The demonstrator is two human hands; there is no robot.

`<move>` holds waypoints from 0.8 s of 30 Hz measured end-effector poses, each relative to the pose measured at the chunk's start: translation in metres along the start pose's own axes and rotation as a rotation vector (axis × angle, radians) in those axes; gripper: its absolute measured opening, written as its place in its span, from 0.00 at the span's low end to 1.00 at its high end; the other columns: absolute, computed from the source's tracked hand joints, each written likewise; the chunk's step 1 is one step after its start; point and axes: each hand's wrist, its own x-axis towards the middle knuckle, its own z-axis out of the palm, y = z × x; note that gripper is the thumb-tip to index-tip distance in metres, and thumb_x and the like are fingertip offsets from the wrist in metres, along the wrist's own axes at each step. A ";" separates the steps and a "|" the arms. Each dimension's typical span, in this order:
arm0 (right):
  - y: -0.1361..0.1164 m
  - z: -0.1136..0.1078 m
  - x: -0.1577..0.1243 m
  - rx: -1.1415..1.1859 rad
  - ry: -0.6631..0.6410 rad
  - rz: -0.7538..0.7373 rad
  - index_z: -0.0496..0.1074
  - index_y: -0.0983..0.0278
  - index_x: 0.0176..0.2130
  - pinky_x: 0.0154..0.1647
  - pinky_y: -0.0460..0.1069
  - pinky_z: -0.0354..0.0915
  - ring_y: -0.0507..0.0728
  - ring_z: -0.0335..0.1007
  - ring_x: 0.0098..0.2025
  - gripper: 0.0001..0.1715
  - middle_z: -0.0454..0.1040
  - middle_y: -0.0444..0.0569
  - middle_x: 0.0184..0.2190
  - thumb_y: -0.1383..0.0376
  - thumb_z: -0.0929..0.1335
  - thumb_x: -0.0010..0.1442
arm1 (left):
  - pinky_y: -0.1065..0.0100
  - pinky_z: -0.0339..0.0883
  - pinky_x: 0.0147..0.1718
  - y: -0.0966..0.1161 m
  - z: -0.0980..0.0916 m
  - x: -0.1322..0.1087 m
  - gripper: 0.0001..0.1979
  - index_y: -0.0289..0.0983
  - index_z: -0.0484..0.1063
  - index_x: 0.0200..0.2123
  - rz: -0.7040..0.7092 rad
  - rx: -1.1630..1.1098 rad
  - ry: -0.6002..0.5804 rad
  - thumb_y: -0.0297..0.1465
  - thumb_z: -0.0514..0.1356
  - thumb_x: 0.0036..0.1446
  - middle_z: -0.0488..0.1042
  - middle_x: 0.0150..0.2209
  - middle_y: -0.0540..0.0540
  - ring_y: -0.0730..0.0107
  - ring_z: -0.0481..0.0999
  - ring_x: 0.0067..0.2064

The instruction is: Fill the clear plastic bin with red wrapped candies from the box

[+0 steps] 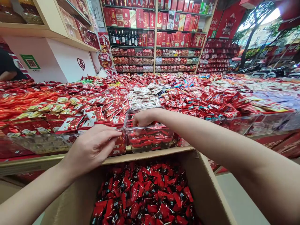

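Observation:
A clear plastic bin [150, 147], partly filled with red wrapped candies, stands at the front edge of a wide candy display. My right hand [144, 118] reaches into the bin over its rim, fingers curled downward; what they hold is hidden. My left hand [92, 148] hovers just left of the bin with fingers pressed together near the bin's left wall; nothing nameable shows in them. Below my arms an open cardboard box [206, 187] is full of red and black wrapped candies [145, 193].
Heaps of red, gold and white wrapped sweets [140, 93] cover the display. Shelves of red gift boxes and bottles [152, 34] stand behind. A person's arm [8, 72] shows at far left. Pale floor [239, 200] lies right of the box.

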 end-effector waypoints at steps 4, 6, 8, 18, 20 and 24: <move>-0.009 0.001 0.016 0.105 -0.246 0.054 0.71 0.67 0.28 0.22 0.44 0.55 0.47 0.59 0.19 0.22 0.65 0.40 0.17 0.55 0.72 0.35 | 0.66 0.65 0.34 0.002 -0.004 -0.022 0.14 0.42 0.67 0.40 -0.042 -0.062 -0.017 0.22 0.55 0.49 0.71 0.33 0.47 0.66 0.70 0.36; -0.010 0.003 0.023 0.129 -0.322 0.057 0.70 0.68 0.28 0.22 0.44 0.57 0.48 0.60 0.20 0.23 0.66 0.41 0.18 0.54 0.73 0.34 | 0.67 0.66 0.33 0.003 -0.005 -0.029 0.15 0.41 0.67 0.40 -0.057 -0.100 -0.035 0.21 0.55 0.49 0.70 0.33 0.47 0.67 0.70 0.36; -0.009 0.007 0.030 0.135 -0.365 0.061 0.70 0.68 0.29 0.22 0.44 0.57 0.48 0.61 0.20 0.24 0.66 0.41 0.19 0.54 0.72 0.34 | 0.67 0.65 0.33 0.003 -0.005 -0.034 0.15 0.41 0.66 0.40 -0.050 -0.129 -0.050 0.20 0.55 0.49 0.70 0.33 0.47 0.68 0.70 0.36; -0.013 0.008 0.030 -0.051 -0.215 0.088 0.70 0.67 0.33 0.24 0.48 0.61 0.54 0.66 0.24 0.20 0.70 0.45 0.23 0.56 0.69 0.42 | 0.64 0.64 0.36 -0.005 -0.003 -0.021 0.12 0.35 0.67 0.40 0.045 -0.034 -0.059 0.20 0.54 0.51 0.70 0.35 0.44 0.66 0.68 0.38; -0.016 0.006 0.027 -0.156 -0.125 0.079 0.71 0.68 0.32 0.27 0.49 0.61 0.56 0.67 0.27 0.18 0.70 0.47 0.25 0.59 0.70 0.41 | 0.62 0.63 0.37 -0.009 -0.002 -0.004 0.11 0.34 0.68 0.39 0.074 0.031 -0.056 0.22 0.54 0.52 0.71 0.36 0.43 0.65 0.67 0.38; -0.011 0.010 0.031 -0.182 0.065 0.023 0.71 0.69 0.33 0.37 0.51 0.60 0.59 0.65 0.37 0.12 0.72 0.51 0.33 0.67 0.68 0.44 | 0.60 0.62 0.39 -0.015 0.006 0.034 0.09 0.34 0.70 0.37 0.060 0.159 -0.067 0.26 0.54 0.52 0.73 0.35 0.44 0.64 0.68 0.38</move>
